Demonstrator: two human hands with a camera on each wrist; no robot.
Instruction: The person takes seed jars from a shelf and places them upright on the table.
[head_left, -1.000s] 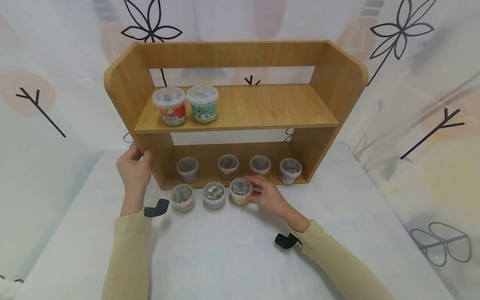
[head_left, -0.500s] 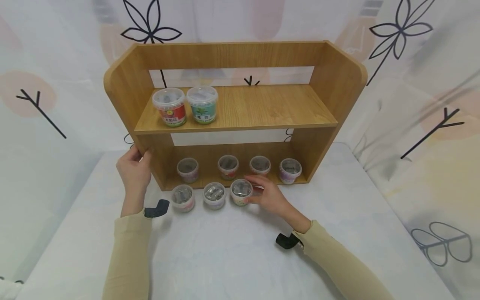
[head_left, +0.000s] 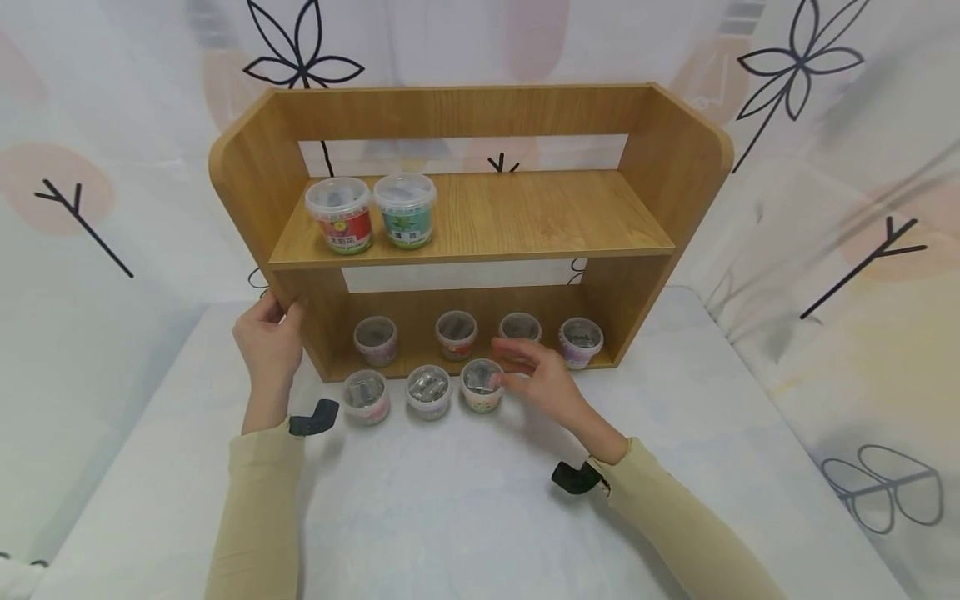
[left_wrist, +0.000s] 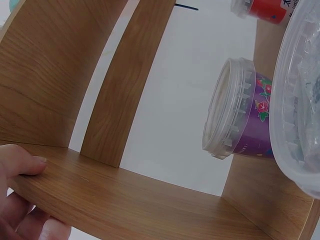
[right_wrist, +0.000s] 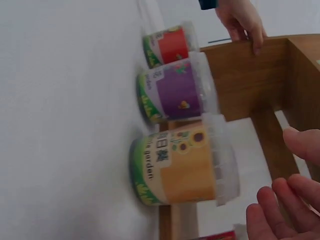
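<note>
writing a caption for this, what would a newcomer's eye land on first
The shelf dominates the head view's middle, with a red tub and green tub at its upper left. Three cups stand in a row on the table before it. The left hand grips the shelf's left side; the right hand is open beside the row's rightmost cup.

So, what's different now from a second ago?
The right hand has let go of the sunflower-labelled tub and shifted slightly upward in the head view. That tub, the other tubs and the left hand gripping the wooden shelf stayed put.
</note>
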